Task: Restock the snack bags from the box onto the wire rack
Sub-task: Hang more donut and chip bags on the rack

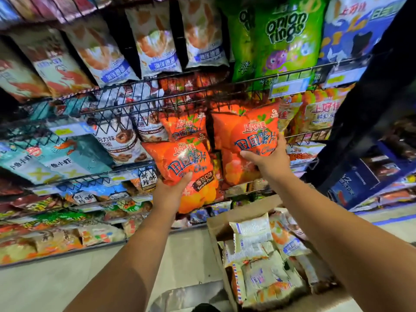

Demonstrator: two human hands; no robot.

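Two orange tomato-flavour chip bags are being held up against the middle tier of the wire rack (135, 104). The left orange bag (191, 158) is hanging tilted in front of the shelf. The left grip (172, 191) is pinching its lower corner, with the thumb lying across the front of the pack. The right orange bag (246, 131) is sitting higher, just beside it, its top reaching up under the wire rail. The right grip (269, 157) is clasping its lower right edge, fingers curling round the side. A third orange bag (183, 126) of the same kind is standing on the shelf behind and between the two.

Below the right forearm, the cardboard box (245, 209) is sitting open, and pale snack packs (253, 234) are lying jumbled inside it. The pale floor (67, 278) is showing to its left.

Above, green onion-ring bags (286, 34) and white seafood-ring bags (155, 41) are filling the upper tier, and a yellow price tag (290, 87) is hanging on the rail. Teal shrimp-snack bags (56, 158) are crowding the shelf further left.
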